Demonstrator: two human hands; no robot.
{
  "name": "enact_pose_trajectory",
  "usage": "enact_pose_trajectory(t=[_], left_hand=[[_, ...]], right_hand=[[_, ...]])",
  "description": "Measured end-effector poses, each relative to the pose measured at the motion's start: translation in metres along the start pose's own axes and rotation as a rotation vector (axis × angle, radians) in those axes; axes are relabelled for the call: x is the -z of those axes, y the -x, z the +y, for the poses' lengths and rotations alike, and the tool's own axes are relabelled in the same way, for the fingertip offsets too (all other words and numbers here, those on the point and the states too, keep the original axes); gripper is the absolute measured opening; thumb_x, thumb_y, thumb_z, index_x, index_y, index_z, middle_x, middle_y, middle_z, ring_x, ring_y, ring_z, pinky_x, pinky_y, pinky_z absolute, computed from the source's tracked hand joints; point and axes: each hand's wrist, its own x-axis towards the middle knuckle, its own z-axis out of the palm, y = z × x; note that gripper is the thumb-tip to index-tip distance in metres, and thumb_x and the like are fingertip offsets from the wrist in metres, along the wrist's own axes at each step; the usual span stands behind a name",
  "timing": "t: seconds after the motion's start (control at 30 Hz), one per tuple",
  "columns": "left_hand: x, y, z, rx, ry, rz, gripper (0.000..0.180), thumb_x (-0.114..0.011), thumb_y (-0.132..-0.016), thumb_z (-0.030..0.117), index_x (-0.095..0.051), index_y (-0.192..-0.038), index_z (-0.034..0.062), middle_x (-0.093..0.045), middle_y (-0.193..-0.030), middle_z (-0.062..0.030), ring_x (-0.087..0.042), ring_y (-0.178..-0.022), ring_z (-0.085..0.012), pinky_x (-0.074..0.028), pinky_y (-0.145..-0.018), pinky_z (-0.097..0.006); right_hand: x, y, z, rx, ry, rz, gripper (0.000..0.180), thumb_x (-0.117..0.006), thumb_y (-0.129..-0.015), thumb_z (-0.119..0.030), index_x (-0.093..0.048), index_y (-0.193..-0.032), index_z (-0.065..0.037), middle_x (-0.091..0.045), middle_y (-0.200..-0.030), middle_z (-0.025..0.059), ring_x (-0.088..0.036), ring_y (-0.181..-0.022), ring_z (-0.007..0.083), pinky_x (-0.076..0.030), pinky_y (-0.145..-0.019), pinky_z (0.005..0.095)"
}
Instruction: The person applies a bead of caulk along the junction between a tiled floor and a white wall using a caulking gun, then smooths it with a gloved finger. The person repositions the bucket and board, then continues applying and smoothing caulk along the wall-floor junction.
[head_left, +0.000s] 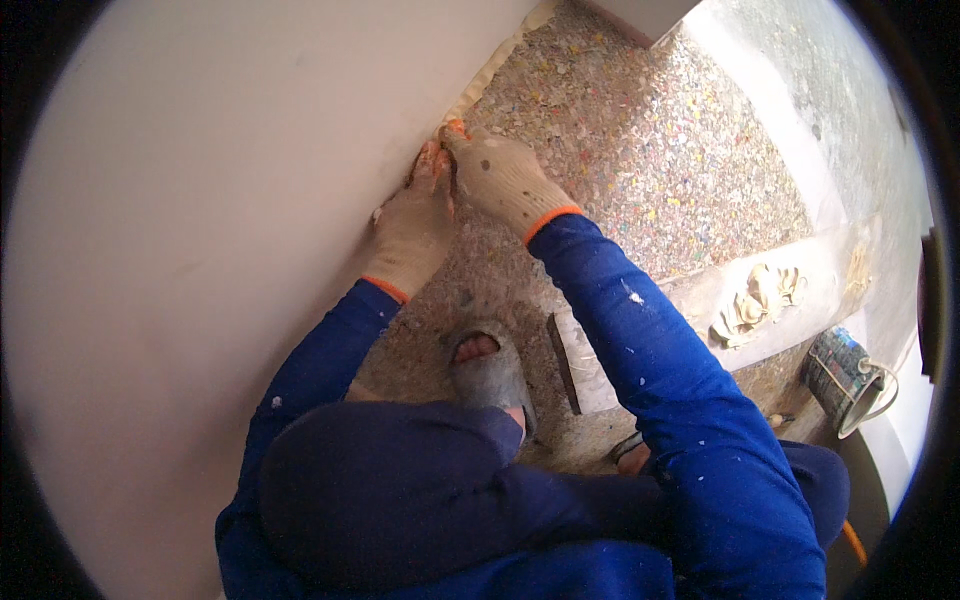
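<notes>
Your left hand (pixel 415 225), in a knit glove with an orange cuff, lies flat and spread against the white wall (pixel 200 250), right at its foot. Your right hand (pixel 503 178), gloved alike, sits just beside it on the side away from the wall, fingers bunched and pressing at the strip of pale putty (pixel 492 70) that runs along the wall's base; whether it grips anything, you cannot tell. Well away from the wall, a board (pixel 700 300) carries a heap of putty (pixel 757 300), with a small tin bucket (pixel 843 378) beyond it.
</notes>
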Motion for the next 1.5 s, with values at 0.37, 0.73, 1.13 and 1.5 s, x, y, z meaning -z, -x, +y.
enact_pose_trajectory(t=[0.37, 0.73, 1.13, 1.5], left_hand=[[0.0, 0.019, -0.011, -0.036, -0.023, -0.06, 0.058, -0.049, -0.101, 0.024, -0.035, -0.153, 0.004, -0.037, -0.156, -0.021, -0.049, -0.138, -0.0342, -0.048, -0.107, -0.049], [-0.006, 0.04, -0.022, -0.085, -0.007, 0.099, 0.058, -0.05, -0.1, 0.023, -0.037, -0.154, 0.0089, -0.037, -0.159, -0.0154, -0.054, -0.132, -0.034, -0.046, -0.11, -0.046], [-0.007, 0.177, -0.021, 0.413, 0.761, 0.069, 0.056, -0.044, -0.108, 0.041, -0.037, -0.156, 0.0141, -0.053, -0.148, -0.0097, -0.057, -0.126, -0.0263, -0.049, -0.102, -0.041], [-0.039, 0.354, -0.01, 0.938, 1.437, 0.258, 0.056, -0.045, -0.109, 0.044, -0.036, -0.159, 0.0197, -0.056, -0.121, 0.0113, -0.038, -0.072, -0.0009, -0.039, -0.066, -0.016]], right_hand=[[0.0, 0.007, -0.014, -0.029, -0.01, -0.113, 0.043, -0.052, -0.095, -0.014, -0.051, -0.137, -0.005, -0.068, -0.111, 0.0207, -0.07, -0.103, 0.0371, -0.058, -0.08, 0.0496], [-0.015, 0.0, -0.028, -0.067, -0.254, -0.033, 0.052, -0.057, -0.092, -0.018, -0.045, -0.138, 0.002, -0.067, -0.113, 0.0281, -0.067, -0.107, 0.044, -0.055, -0.087, 0.0524], [-0.048, -0.064, -0.04, 0.2, 0.313, -0.356, 0.056, -0.053, -0.097, -0.024, -0.046, -0.14, 0.011, -0.062, -0.128, 0.0332, -0.066, -0.116, 0.0416, -0.052, -0.102, 0.0454], [0.056, -0.1, 0.119, 0.042, 0.526, 0.066, 0.063, -0.043, -0.104, -0.031, -0.034, -0.149, 0.011, -0.065, -0.127, 0.0296, -0.066, -0.119, 0.0357, -0.051, -0.103, 0.0446]])
